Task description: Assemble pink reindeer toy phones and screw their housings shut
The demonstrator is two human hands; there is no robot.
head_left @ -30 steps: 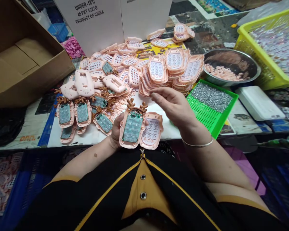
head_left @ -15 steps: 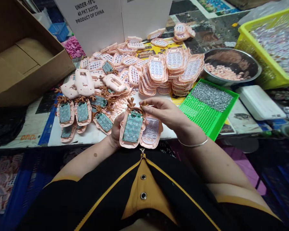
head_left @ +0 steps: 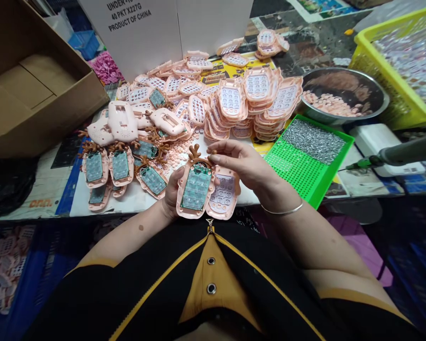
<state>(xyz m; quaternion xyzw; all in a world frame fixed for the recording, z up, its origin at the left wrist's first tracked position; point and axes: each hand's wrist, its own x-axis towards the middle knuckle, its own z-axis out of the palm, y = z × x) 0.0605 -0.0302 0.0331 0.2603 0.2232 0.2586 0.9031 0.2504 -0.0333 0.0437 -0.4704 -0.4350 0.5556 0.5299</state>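
My left hand (head_left: 171,195) is wrapped round the edge of a pale pink toy phone back shell (head_left: 196,192), which carries a green circuit board under a clear keypad. A brown antler (head_left: 194,152) stands up from its top left. At the top right corner, my right hand (head_left: 246,163) pinches a second brown antler (head_left: 212,157), mostly covered by the fingers. Close beside the back shell is a pink front shell (head_left: 223,195) with a pale key sheet; a left fingertip shows between the two. Which fingers support the front shell is partly hidden.
Antlered shells (head_left: 94,166) lie at left, near stacked front shells (head_left: 232,102). A green tray (head_left: 298,177) of screws, a steel bowl (head_left: 371,85) of pink pieces and a yellow basket (head_left: 372,59) stand at right. A screwdriver-like tool (head_left: 404,150) hangs over a white box (head_left: 369,135).
The screwdriver-like tool has swung up and left over the white box. My hands and the toy phone shells are almost where they were; the right fingers have shifted slightly on the antler.
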